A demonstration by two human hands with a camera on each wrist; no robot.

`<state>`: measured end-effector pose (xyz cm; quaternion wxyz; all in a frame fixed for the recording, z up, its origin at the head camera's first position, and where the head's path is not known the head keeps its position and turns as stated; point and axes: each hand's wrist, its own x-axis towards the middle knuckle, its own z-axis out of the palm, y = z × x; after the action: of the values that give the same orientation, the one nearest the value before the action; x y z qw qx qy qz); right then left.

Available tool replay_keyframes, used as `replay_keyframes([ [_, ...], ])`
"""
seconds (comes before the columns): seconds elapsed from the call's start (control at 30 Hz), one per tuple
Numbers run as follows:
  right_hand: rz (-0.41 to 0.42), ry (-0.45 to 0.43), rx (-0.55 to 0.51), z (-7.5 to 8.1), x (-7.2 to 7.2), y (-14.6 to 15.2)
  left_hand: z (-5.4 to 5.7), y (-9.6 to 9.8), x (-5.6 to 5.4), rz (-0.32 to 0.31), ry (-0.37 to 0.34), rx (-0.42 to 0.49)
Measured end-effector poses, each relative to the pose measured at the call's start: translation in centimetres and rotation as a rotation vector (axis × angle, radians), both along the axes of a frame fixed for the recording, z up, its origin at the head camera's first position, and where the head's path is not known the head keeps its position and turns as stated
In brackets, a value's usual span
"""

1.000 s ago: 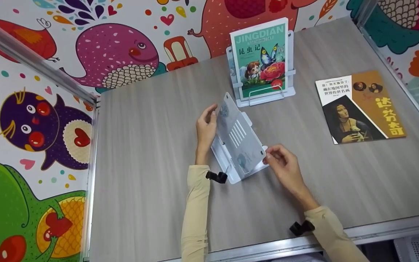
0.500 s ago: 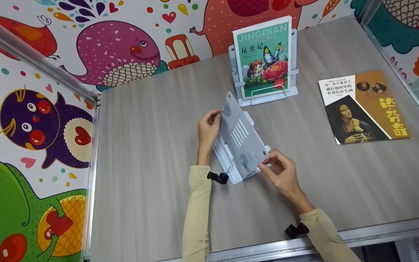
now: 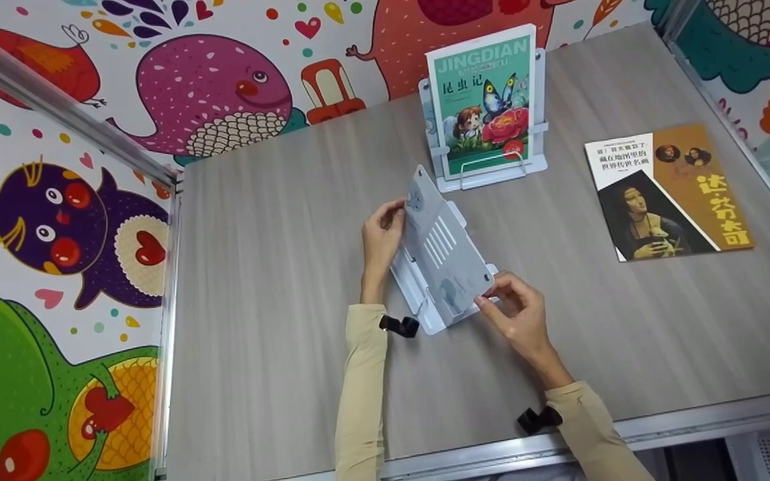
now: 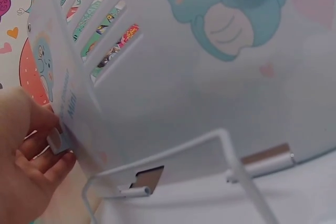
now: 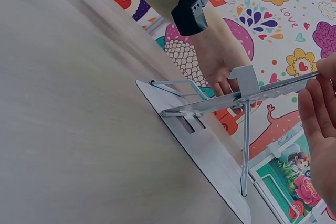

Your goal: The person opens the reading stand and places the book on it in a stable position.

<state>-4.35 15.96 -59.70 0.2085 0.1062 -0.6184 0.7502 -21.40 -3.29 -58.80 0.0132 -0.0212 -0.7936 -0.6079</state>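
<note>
A pale blue book stand [image 3: 448, 257] rests on the table, its slotted back panel tilted up from the base. My left hand [image 3: 381, 237] holds the panel's left side; the left wrist view shows the fingers [image 4: 60, 166] curled at a side clip [image 4: 59, 141]. With thumb and fingers, my right hand [image 3: 519, 317] pinches the panel near its right corner. Seen from the side in the right wrist view, a metal support rod [image 5: 245, 150] runs between panel and base plate [image 5: 205, 156]. A wire page holder [image 4: 157, 156] stands before the panel, which carries cartoon prints.
Behind, a second stand [image 3: 539, 133] bears an upright green book [image 3: 485, 100]. A brown, white and black book [image 3: 669, 194] lies flat at the right. Cartoon-covered walls [image 3: 218, 100] border the table [image 3: 265, 300], and a metal edge [image 3: 692, 421] runs along its front.
My right hand has shifted slightly inward along the panel's corner, its thumb now on the panel's edge. My left hand has slid down a little. The book stand keeps nearly the same place and tilt.
</note>
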Motion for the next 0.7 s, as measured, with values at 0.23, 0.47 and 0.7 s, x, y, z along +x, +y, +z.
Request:
replay_keyframes([
  [0.23, -0.03, -0.026, 0.018, -0.2, 0.3, 0.0, -0.1, 0.1, 0.3, 0.022, -0.001, -0.008],
  [0.47, -0.082, -0.031, -0.008, -0.5, 0.7, 0.3, -0.3, -0.6, 1.3, 0.041, 0.026, 0.008],
  [0.7, -0.119, -0.068, 0.025, -0.5, 0.8, 1.0, -0.3, -1.6, 2.2, 0.091, 0.022, 0.014],
])
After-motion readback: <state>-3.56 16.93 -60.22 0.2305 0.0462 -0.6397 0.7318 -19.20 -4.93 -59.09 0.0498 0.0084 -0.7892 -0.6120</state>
